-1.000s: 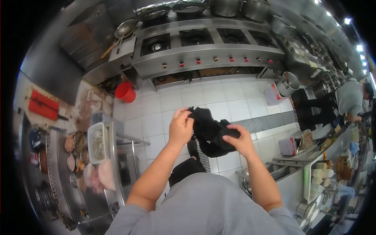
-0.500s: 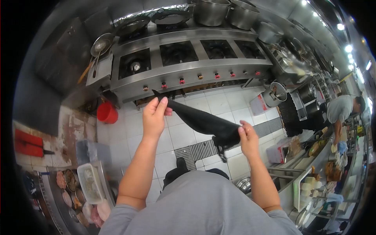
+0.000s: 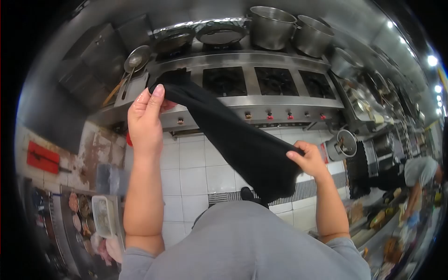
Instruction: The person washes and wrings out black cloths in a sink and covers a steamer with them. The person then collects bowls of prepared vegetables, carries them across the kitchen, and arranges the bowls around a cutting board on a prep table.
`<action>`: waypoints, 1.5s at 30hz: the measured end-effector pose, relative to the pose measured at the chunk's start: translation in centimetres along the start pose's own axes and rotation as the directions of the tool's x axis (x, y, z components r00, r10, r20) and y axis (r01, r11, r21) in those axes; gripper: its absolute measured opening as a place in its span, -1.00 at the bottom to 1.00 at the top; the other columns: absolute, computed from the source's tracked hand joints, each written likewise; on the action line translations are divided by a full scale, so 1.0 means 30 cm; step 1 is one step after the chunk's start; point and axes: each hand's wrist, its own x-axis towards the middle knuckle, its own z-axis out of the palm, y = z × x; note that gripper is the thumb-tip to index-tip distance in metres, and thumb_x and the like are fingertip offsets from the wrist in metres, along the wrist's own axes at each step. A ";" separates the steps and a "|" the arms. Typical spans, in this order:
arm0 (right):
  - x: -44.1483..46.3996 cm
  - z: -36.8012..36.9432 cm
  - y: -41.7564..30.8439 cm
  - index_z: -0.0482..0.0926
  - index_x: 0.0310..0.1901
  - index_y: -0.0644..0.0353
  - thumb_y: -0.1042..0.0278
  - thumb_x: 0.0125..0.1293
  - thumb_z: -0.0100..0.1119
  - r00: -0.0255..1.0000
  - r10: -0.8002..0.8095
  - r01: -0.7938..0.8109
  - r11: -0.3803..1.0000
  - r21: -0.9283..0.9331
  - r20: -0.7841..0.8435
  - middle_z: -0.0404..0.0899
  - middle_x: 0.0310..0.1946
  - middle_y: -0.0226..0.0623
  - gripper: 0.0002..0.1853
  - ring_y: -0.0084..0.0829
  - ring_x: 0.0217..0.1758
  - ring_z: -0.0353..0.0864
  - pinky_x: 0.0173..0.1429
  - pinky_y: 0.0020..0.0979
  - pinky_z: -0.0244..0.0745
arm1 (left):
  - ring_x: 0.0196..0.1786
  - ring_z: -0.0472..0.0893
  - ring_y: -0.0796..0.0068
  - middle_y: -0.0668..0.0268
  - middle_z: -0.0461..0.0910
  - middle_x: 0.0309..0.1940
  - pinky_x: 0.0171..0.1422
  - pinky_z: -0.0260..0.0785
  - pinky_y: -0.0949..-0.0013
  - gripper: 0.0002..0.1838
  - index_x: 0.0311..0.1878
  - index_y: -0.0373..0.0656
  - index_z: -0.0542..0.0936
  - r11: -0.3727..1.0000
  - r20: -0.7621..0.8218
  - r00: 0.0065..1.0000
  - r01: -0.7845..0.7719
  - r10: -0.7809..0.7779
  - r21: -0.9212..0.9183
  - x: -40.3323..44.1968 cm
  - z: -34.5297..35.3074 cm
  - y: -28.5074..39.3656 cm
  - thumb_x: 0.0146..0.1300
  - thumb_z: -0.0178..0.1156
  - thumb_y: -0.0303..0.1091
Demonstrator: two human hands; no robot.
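A long black cloth (image 3: 233, 137) is stretched slantwise in the air between my two hands, in front of my body. My left hand (image 3: 148, 109) pinches its upper left end between thumb and fingers, before the front of the stove. Beyond that grip, a loose bunch of the fabric stands up over the stove's left burner. At the lower right, my right hand (image 3: 308, 158) has the other end gripped, and the cloth's broad part droops beneath it over the floor. Whether it is a garment such as an apron, I cannot tell.
The steel stove (image 3: 219, 105) runs across ahead, with large pots (image 3: 273, 30) and woks (image 3: 220, 36) behind its burners. A food counter with a white basket (image 3: 103, 214) stands at left. On the right are a metal bucket (image 3: 341, 144) and a co-worker (image 3: 420, 175) at a bench.
My hands have moved farther apart, the left one up and leftward. The black cloth is spread wider and longer than before. My view has shifted slightly.
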 end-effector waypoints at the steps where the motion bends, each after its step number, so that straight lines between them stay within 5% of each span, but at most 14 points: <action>1: 0.040 -0.018 0.019 0.60 -0.32 0.22 0.18 0.30 0.46 1.000 -0.009 0.009 1.000 0.000 0.030 0.53 -0.49 -0.57 -0.71 -0.71 -0.37 0.43 -0.28 -0.55 0.34 | -0.27 0.66 0.63 0.36 0.74 -0.28 -0.03 0.50 0.49 -0.72 -0.17 -0.23 0.71 0.999 0.013 1.000 -0.005 0.005 0.040 -0.004 0.014 0.006 0.54 0.19 -0.21; 13: 0.411 -0.039 -0.037 0.56 -0.32 0.15 0.27 0.37 0.39 0.937 -0.174 0.098 0.963 0.250 0.303 0.55 -0.42 -0.60 -0.78 -0.74 -0.31 0.46 -0.16 -0.58 0.40 | -0.37 0.70 0.56 0.32 0.75 -0.33 -0.12 0.52 0.48 -0.73 -0.20 -0.19 0.66 0.991 -0.251 0.966 -0.031 0.062 0.127 0.006 -0.022 0.123 0.52 0.22 -0.18; 18: 0.462 0.104 -0.217 0.53 -0.26 0.11 0.32 0.38 0.39 0.900 -0.339 0.115 0.789 0.604 0.272 0.56 -0.38 -0.57 -0.81 -0.71 -0.26 0.52 -0.11 -0.59 0.45 | 0.15 0.60 0.45 0.33 0.67 -0.02 0.29 0.37 0.24 -0.75 0.04 -0.11 0.60 0.956 -0.530 0.842 -0.227 0.097 -0.186 -0.018 -0.220 0.097 0.54 0.17 -0.14; 21: 0.492 0.250 -0.314 0.57 -0.16 0.17 0.37 0.41 0.35 0.896 -0.368 0.136 0.760 0.635 0.248 0.66 -0.25 -0.45 -0.86 -0.67 -0.20 0.59 -0.04 -0.54 0.53 | 0.21 0.49 0.22 0.22 0.50 0.24 0.29 0.31 -0.01 -0.24 0.37 -0.18 0.38 0.975 -0.642 0.744 0.064 -0.188 -0.211 -0.207 -0.158 -0.116 0.47 -0.02 0.34; 22: 0.482 0.307 -0.352 0.58 -0.16 0.18 0.38 0.41 0.35 0.890 -0.381 0.157 0.771 0.617 0.251 0.67 -0.24 -0.45 -0.87 -0.66 -0.18 0.59 -0.04 -0.53 0.53 | 0.47 0.30 0.09 0.15 0.30 0.47 0.47 0.14 -0.20 -0.07 0.54 -0.12 0.21 0.946 -0.497 0.806 0.241 -0.321 -0.219 -0.280 -0.148 -0.251 0.39 -0.01 0.45; 24: 0.459 0.426 -0.398 0.59 -0.16 0.19 0.40 0.40 0.35 0.869 -0.402 0.167 0.787 0.594 0.288 0.68 -0.23 -0.45 -0.88 -0.65 -0.16 0.59 -0.02 -0.50 0.53 | 0.68 -0.18 -0.26 0.10 -0.24 0.71 0.63 -0.33 -0.37 0.21 0.71 0.13 -0.15 0.757 -0.343 0.675 0.578 -0.653 -0.303 -0.404 0.066 -0.284 0.19 -0.08 0.69; 26: 0.483 0.579 -0.337 0.60 -0.16 0.21 0.43 0.40 0.34 0.843 -0.417 0.187 0.818 0.544 0.339 0.68 -0.23 -0.44 -0.90 -0.64 -0.17 0.59 -0.01 -0.50 0.52 | 0.67 -0.18 -0.34 0.03 -0.32 0.71 0.64 -0.35 -0.36 0.34 0.70 -0.09 -0.29 0.685 -0.023 0.719 0.652 -0.695 -0.326 -0.433 0.073 -0.319 0.16 -0.18 0.76; 29: 0.427 0.660 -0.365 0.60 -0.16 0.21 0.53 0.36 0.30 0.767 -0.401 0.032 0.804 0.594 0.501 0.67 -0.25 -0.42 -0.92 -0.62 -0.17 0.60 -0.03 -0.51 0.52 | 0.41 0.46 -0.02 -0.01 0.38 0.42 0.50 0.18 -0.19 -0.09 0.51 -0.18 0.22 0.723 0.044 0.809 0.546 -0.586 -0.423 -0.396 0.019 -0.355 0.45 -0.11 0.46; 30: 0.427 0.689 -0.349 0.60 -0.15 0.21 0.57 0.33 0.28 0.782 -0.365 -0.036 0.784 0.620 0.506 0.66 -0.26 -0.42 -0.90 -0.60 -0.19 0.61 -0.02 -0.52 0.52 | 0.12 0.64 0.24 0.14 0.58 0.14 0.27 0.44 0.01 -0.47 0.30 -0.17 0.41 0.710 -0.003 0.818 0.498 -0.575 -0.499 -0.396 -0.014 -0.360 0.55 0.05 0.08; 34: 0.470 0.729 -0.270 0.61 -0.12 0.20 0.60 0.33 0.26 0.871 -0.244 -0.151 0.694 0.704 0.427 0.66 -0.24 -0.44 -0.86 -0.59 -0.15 0.62 0.02 -0.52 0.50 | 0.17 0.65 0.16 0.11 0.62 0.12 0.24 0.49 0.07 -0.68 0.20 -0.16 0.44 0.768 -0.317 0.742 0.398 -0.592 -0.502 -0.417 -0.129 -0.375 0.45 0.17 -0.36; 37: 0.530 0.689 -0.228 0.57 -0.03 0.18 0.59 0.39 0.21 0.952 -0.159 -0.051 0.761 0.647 0.263 0.63 -0.22 -0.46 -0.83 -0.61 -0.12 0.59 0.04 -0.52 0.48 | 0.10 0.69 0.18 0.14 0.67 0.03 0.20 0.54 0.07 -0.67 0.17 -0.20 0.46 0.842 -0.453 0.726 0.339 -0.517 -0.419 -0.431 -0.273 -0.382 0.45 0.22 -0.30; 39: 0.608 0.623 -0.169 0.55 0.01 0.17 0.58 0.42 0.18 0.965 -0.250 0.171 0.833 0.526 0.083 0.61 -0.24 -0.47 -0.82 -0.61 -0.13 0.57 0.03 -0.52 0.47 | 0.06 0.71 0.23 0.19 0.69 0.00 0.22 0.55 0.12 -0.60 0.18 -0.26 0.46 0.844 -0.573 0.623 0.447 -0.532 -0.298 -0.439 -0.406 -0.360 0.43 0.27 -0.22; 41: 0.713 0.549 -0.079 0.56 0.10 0.25 0.51 0.41 0.17 0.950 -0.308 0.293 0.836 0.464 -0.045 0.63 -0.01 -0.32 -0.75 -0.44 0.07 0.55 0.17 -0.40 0.43 | 0.25 0.58 0.35 0.15 0.61 0.22 0.38 0.40 0.29 -0.34 0.40 -0.32 0.40 0.903 -0.239 0.915 0.376 -0.325 0.209 -0.464 -0.533 -0.239 0.25 0.39 -0.40; 45: 0.801 0.398 -0.112 0.56 0.11 0.25 0.49 0.44 0.15 0.994 -0.102 0.100 0.840 0.533 -0.026 0.63 -0.03 -0.31 -0.75 -0.45 0.03 0.56 0.16 -0.41 0.44 | 0.30 0.57 0.33 0.21 0.65 0.16 0.39 0.37 0.33 -0.30 0.33 -0.23 0.46 0.631 -0.047 0.969 0.194 -0.243 0.751 -0.476 -0.601 0.028 0.00 0.10 -0.73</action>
